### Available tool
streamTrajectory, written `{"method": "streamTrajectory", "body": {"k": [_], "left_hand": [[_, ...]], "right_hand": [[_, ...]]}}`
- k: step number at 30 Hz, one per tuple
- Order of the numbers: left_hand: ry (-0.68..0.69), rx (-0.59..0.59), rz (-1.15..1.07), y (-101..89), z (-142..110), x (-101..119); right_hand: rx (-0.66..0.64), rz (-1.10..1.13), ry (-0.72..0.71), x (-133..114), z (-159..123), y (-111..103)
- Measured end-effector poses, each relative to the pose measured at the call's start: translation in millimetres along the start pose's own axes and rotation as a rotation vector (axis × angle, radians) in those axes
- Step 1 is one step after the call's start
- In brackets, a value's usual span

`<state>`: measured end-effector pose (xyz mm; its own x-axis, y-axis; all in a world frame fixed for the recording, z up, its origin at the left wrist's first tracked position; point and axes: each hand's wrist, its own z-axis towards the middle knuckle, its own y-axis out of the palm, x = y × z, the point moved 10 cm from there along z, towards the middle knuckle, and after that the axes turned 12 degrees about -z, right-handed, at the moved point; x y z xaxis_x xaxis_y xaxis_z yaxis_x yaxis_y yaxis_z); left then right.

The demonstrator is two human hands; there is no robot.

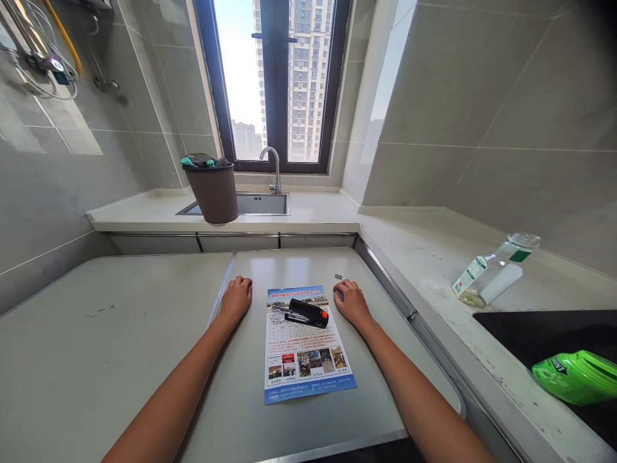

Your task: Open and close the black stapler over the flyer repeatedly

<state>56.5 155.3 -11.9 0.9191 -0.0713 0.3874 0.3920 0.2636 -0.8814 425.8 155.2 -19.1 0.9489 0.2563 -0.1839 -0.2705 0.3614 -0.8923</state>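
On the table lies a printed flyer with blue bands and small photos. A black stapler with a red-orange end rests across its upper half, metal parts sticking out toward the left. Left of the flyer, my left hand is loosely closed on the tabletop, holding nothing. My right hand rests to the flyer's right, fingers curled in with nothing visible in them. Just beyond it is a small strip of staples. Neither hand touches the stapler or flyer.
A pale folding table fills the foreground. Beyond it a brown bin stands by the sink and faucet. Along the right counter are a clear bottle and a green packet.
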Motion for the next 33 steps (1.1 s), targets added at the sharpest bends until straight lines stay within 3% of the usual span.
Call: {"method": "streamTrajectory", "body": {"k": [11, 14, 22, 27, 33], "left_hand": [[0.007, 0.053, 0.103, -7.6, -69, 40], [0.034, 0.070, 0.072, -7.1, -70, 44], [0.045, 0.079, -0.121, 0.2, -62, 25], [0.126, 0.084, -0.339, -3.7, -62, 33], [0.115, 0.065, -0.435, -6.7, -63, 39]], "right_hand": [[-0.022, -0.024, 0.014, -3, -1, -1], [-0.019, -0.018, 0.008, -4, -1, -2], [-0.013, -0.009, 0.008, -3, -2, -3], [-0.018, 0.004, 0.008, -2, -1, -3], [-0.010, 0.011, 0.008, 0, 0, -1]]}}
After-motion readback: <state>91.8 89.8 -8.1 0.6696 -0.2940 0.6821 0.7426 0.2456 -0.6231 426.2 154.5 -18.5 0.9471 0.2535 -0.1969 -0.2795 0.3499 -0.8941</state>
